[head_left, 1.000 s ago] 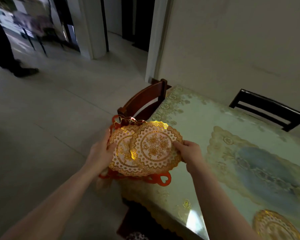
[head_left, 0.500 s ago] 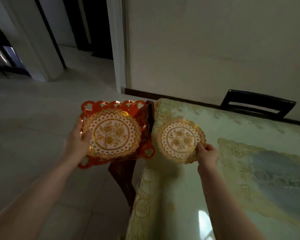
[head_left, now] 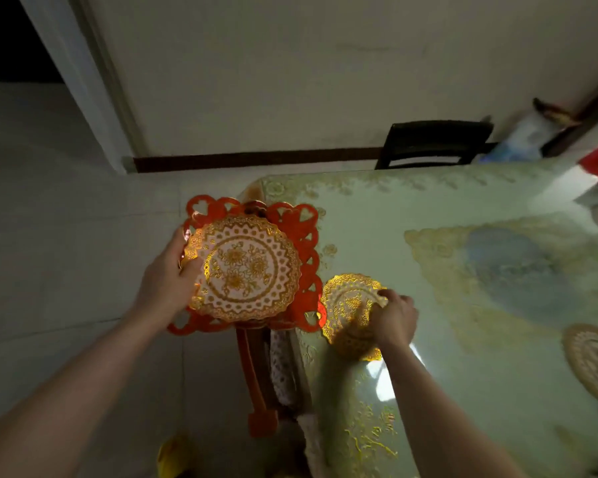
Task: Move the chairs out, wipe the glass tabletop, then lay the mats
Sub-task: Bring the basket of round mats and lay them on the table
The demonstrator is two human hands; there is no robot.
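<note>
Laying the small gold mat (head_left: 351, 313) at lower centre, the right hand (head_left: 394, 319) pinches its edge on the desk (head_left: 428, 270) — flatten before releasing — while the left hand (head_left: 168, 281) grips the remaining stack (head_left: 246, 267).

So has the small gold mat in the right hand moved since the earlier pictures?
Yes. The small gold mat, earlier held up near the table's far corner, is now down by its near left edge, under the right hand.

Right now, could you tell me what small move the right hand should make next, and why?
Probably let go and flatten the small gold mat: the right hand grips it at the table corner, while the left hand holds more mats.
</note>
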